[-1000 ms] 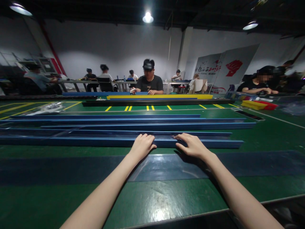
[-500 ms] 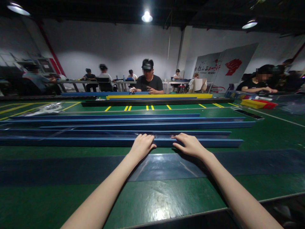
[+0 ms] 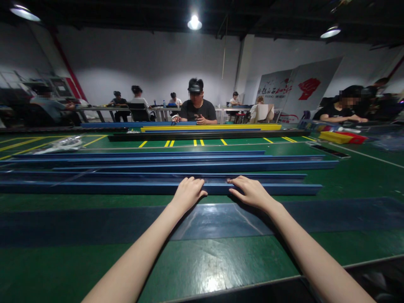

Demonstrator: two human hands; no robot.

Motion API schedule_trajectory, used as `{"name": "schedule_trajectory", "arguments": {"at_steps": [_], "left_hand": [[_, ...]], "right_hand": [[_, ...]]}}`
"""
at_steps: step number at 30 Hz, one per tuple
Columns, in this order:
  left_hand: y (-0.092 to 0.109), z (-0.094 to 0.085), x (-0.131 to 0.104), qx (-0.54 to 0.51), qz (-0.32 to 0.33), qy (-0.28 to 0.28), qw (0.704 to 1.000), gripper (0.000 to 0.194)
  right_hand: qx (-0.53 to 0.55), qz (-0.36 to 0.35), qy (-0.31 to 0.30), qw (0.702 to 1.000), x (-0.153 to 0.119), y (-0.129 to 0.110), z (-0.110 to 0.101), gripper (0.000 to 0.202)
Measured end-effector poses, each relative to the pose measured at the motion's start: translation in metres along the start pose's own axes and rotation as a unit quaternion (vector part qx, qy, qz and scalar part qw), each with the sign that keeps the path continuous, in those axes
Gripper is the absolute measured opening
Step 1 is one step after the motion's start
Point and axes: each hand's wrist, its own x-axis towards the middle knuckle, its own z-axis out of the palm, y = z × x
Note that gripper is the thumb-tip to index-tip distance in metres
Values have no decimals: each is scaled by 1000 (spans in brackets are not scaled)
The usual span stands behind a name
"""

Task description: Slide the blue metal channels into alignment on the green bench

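Note:
A long blue channel with raised side walls (image 3: 271,189) lies crosswise in front of me. My left hand (image 3: 188,193) is closed over its near wall, fingers reaching over the top edge and thumb on the near face. To the right, with a short gap between them, my right hand (image 3: 251,192) grips the same wall in a similar way. The fingertips inside the channel are partly hidden. Beneath my forearms, a wide see-through plastic strip (image 3: 217,219) stretches flat across the green table (image 3: 202,263).
Beyond the held channel lie more blue channels (image 3: 303,165). Farther back are a black rail (image 3: 202,135) and a yellow rail (image 3: 221,126). A phone-like dark slab (image 3: 330,150) and yellow tray (image 3: 334,136) are at right. A person (image 3: 198,107) sits opposite.
Both hands stay in place on the blue channel. Nothing on the near part of the table has visibly shifted.

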Motion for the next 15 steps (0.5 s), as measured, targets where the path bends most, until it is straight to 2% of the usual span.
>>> {"name": "schedule_trajectory", "arguments": {"at_steps": [15], "left_hand": [[-1,-1,-1,-13,-2,-5,1000,20]], "right_hand": [[-7,-11,9,1000,1,1,2,38]]}}
